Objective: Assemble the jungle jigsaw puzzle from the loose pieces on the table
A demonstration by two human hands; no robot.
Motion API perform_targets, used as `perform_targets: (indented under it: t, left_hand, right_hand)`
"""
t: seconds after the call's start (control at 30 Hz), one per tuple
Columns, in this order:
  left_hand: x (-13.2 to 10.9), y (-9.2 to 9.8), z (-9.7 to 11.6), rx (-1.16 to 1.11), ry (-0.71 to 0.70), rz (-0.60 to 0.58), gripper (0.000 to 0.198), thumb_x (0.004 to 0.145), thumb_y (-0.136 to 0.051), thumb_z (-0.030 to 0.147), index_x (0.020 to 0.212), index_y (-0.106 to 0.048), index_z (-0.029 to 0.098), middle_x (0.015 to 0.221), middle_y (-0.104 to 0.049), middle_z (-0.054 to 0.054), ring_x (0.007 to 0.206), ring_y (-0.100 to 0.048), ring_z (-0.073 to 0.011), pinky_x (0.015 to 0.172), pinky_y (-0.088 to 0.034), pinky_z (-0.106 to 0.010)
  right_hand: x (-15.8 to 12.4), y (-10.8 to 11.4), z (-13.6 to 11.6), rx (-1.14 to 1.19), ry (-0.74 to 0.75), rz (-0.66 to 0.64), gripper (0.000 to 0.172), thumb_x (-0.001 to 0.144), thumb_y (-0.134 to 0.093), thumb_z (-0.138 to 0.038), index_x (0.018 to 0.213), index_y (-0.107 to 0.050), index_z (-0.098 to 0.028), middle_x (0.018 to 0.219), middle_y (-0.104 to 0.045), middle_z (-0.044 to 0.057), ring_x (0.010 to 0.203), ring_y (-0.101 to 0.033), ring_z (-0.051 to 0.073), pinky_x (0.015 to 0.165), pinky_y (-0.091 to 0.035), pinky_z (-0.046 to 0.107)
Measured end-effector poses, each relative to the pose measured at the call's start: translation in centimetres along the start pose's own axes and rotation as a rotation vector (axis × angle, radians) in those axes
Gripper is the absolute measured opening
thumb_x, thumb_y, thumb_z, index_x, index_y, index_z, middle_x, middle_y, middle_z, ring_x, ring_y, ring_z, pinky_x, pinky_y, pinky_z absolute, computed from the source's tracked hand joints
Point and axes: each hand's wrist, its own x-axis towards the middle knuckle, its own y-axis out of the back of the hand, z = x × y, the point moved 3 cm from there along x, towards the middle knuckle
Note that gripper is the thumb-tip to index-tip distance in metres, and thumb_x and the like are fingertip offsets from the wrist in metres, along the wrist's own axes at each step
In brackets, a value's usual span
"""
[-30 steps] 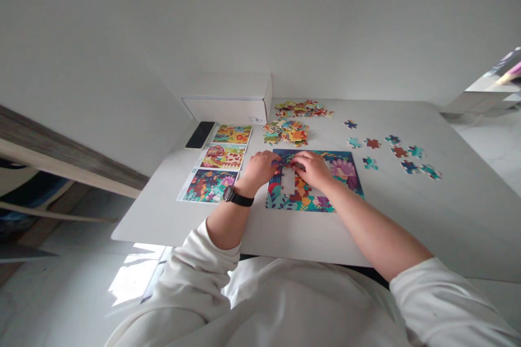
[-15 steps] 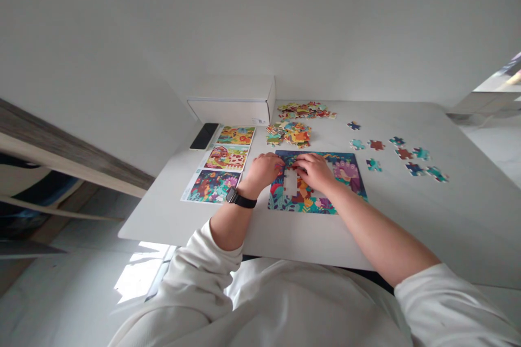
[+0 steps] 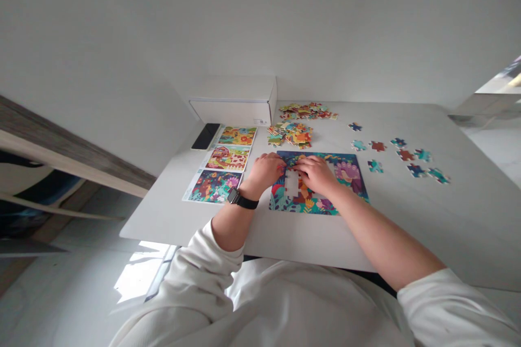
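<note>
A partly assembled jigsaw puzzle (image 3: 348, 171) with a dark blue border and bright plants and animals lies on the table. A pale gap shows left of its middle. My left hand (image 3: 266, 169), with a black watch at the wrist, is curled over the puzzle's left edge, fingertips on it. My right hand (image 3: 317, 173) reaches over the upper middle, its fingers bent together and pressed down on a puzzle piece (image 3: 296, 167) at the top of the gap. The fingers mostly cover that piece.
Several loose pieces (image 3: 378, 146) are scattered to the right. Two piles of pieces (image 3: 290, 134) sit behind the puzzle. To the left are a sheet with three pictures (image 3: 228, 157), a black phone (image 3: 205, 136) and a white box (image 3: 232, 111) against the wall.
Both hands stay at nearly the same places on the puzzle; the right fingers have shifted only slightly. The whole view has moved a little.
</note>
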Motion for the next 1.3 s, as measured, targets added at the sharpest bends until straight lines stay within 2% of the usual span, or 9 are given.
perform_targets:
  t: [0.1, 0.23, 0.4, 0.77, 0.93, 1.03, 1.1, 1.3]
  left_hand:
    - [0.2, 0.1, 0.4, -0.021, -0.085, 0.013, 0.037, 0.093, -0.063, 0.013, 0.12, -0.085, 0.028, 0.137, -0.078, -0.007, 0.125, -0.071, -0.0274, 0.117, -0.055, -0.045]
    - [0.4, -0.2, 0.7, -0.071, -0.2, 0.01, 0.045, 0.091, -0.061, 0.006, 0.121, -0.084, 0.03, 0.135, -0.08, -0.005, 0.127, -0.072, -0.0255, 0.119, -0.055, -0.043]
    - [0.5, -0.8, 0.4, -0.05, -0.19, -0.019, 0.043, 0.092, -0.059, 0.006, 0.116, -0.085, 0.029, 0.132, -0.081, -0.004, 0.126, -0.074, -0.0247, 0.119, -0.055, -0.041]
    - [0.5, -0.7, 0.7, -0.014, -0.223, -0.029, 0.039, 0.092, -0.059, 0.007, 0.112, -0.086, 0.026, 0.137, -0.079, -0.007, 0.125, -0.075, -0.0267, 0.118, -0.056, -0.044]
    - [0.3, -0.8, 0.9, -0.039, -0.245, -0.018, 0.043, 0.091, -0.061, 0.01, 0.124, -0.083, 0.028, 0.134, -0.081, -0.006, 0.125, -0.074, -0.0262, 0.118, -0.056, -0.044]
    - [0.5, -0.9, 0.6, -0.051, -0.241, 0.002, 0.041, 0.094, -0.062, 0.017, 0.129, -0.08, 0.028, 0.135, -0.08, -0.007, 0.125, -0.074, -0.028, 0.117, -0.056, -0.046]
    - [0.7, -1.0, 0.4, -0.048, -0.234, 0.018, 0.038, 0.096, -0.061, 0.02, 0.127, -0.081, 0.028, 0.134, -0.08, -0.007, 0.124, -0.074, -0.0287, 0.116, -0.056, -0.046]
    - [1.0, -0.4, 0.5, -0.07, -0.255, 0.1, 0.034, 0.099, -0.055, 0.025, 0.118, -0.082, 0.026, 0.131, -0.08, -0.009, 0.121, -0.075, -0.0296, 0.113, -0.057, -0.048]
  right_hand:
    - [-0.1, 0.0, 0.0, 0.004, -0.004, -0.003, 0.037, 0.095, -0.066, -0.009, 0.121, -0.085, -0.025, 0.129, -0.081, 0.01, 0.119, -0.066, 0.033, 0.109, -0.051, 0.052]
    - [-0.2, 0.3, 0.1, 0.009, -0.015, 0.042, 0.03, 0.096, -0.068, -0.013, 0.121, -0.083, -0.022, 0.124, -0.082, 0.011, 0.122, -0.066, 0.033, 0.112, -0.051, 0.051]
    - [-0.4, 0.6, 0.3, -0.008, -0.008, 0.061, 0.026, 0.097, -0.067, -0.012, 0.108, -0.085, -0.027, 0.126, -0.081, 0.008, 0.118, -0.066, 0.031, 0.111, -0.051, 0.05]
    - [-0.3, 0.5, 0.0, -0.015, -0.011, -0.022, 0.02, 0.098, -0.069, -0.015, 0.11, -0.083, -0.023, 0.116, -0.083, 0.009, 0.113, -0.068, 0.03, 0.106, -0.052, 0.048]
    - [-0.2, 1.2, 0.3, 0.141, -0.05, 0.034, 0.025, 0.096, -0.07, -0.012, 0.109, -0.084, -0.026, 0.122, -0.081, 0.008, 0.117, -0.072, 0.026, 0.111, -0.053, 0.046]
    - [0.1, 3.1, 1.1, 0.36, -0.137, 0.193, 0.023, 0.099, -0.065, -0.017, 0.108, -0.083, -0.028, 0.13, -0.078, 0.008, 0.126, -0.07, 0.024, 0.115, -0.053, 0.044]
    - [0.2, 5.0, 2.0, 0.502, -0.207, 0.325, 0.021, 0.102, -0.062, -0.025, 0.108, -0.082, -0.027, 0.13, -0.076, 0.008, 0.127, -0.069, 0.023, 0.11, -0.056, 0.042]
    - [-2.0, 13.8, 6.4, 0.727, -0.327, 0.738, 0.025, 0.099, -0.067, -0.047, 0.111, -0.076, -0.027, 0.113, -0.078, 0.004, 0.106, -0.072, 0.021, 0.096, -0.06, 0.039]
